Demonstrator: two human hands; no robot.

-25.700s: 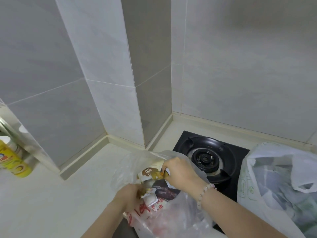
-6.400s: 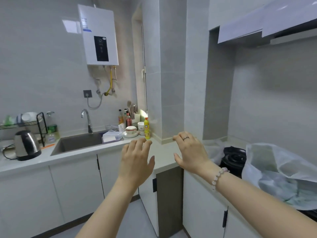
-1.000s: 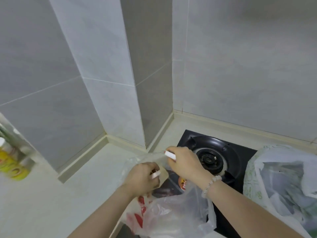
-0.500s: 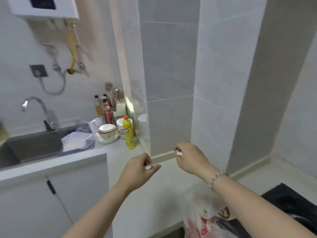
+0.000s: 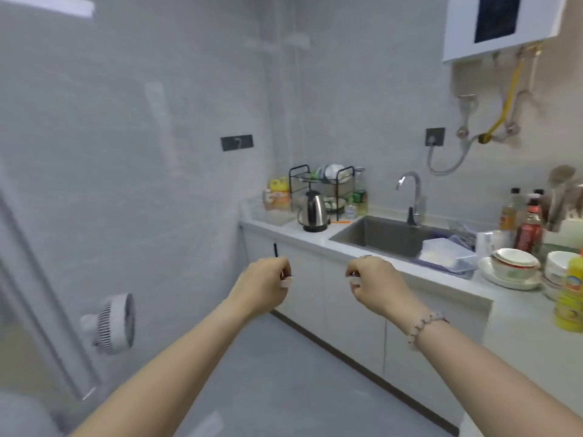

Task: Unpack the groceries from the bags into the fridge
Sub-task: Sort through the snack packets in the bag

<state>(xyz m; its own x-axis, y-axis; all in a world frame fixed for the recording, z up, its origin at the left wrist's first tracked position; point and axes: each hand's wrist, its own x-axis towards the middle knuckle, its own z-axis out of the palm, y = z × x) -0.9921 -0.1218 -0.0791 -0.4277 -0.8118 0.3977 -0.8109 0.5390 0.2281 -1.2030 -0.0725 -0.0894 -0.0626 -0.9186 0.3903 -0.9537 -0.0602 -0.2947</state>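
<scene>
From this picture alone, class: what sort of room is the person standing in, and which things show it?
A home kitchen, most likely: a steel sink with a tap, an electric kettle on the counter, and stacked bowls.

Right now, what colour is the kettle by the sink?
Silver kettle with black lid and base; head view.

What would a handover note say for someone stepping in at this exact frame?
Left hand: closed on a small white item, too blurred to identify.
Right hand: closed on a similar small white piece.
Both hands are raised in front, over the floor, beside the sink counter.
Neither grocery bags nor fridge are in view, so progress cannot be judged from this frame.
Left to do: find the fridge, put these items in, then return for whatever remains in the bags.
</scene>
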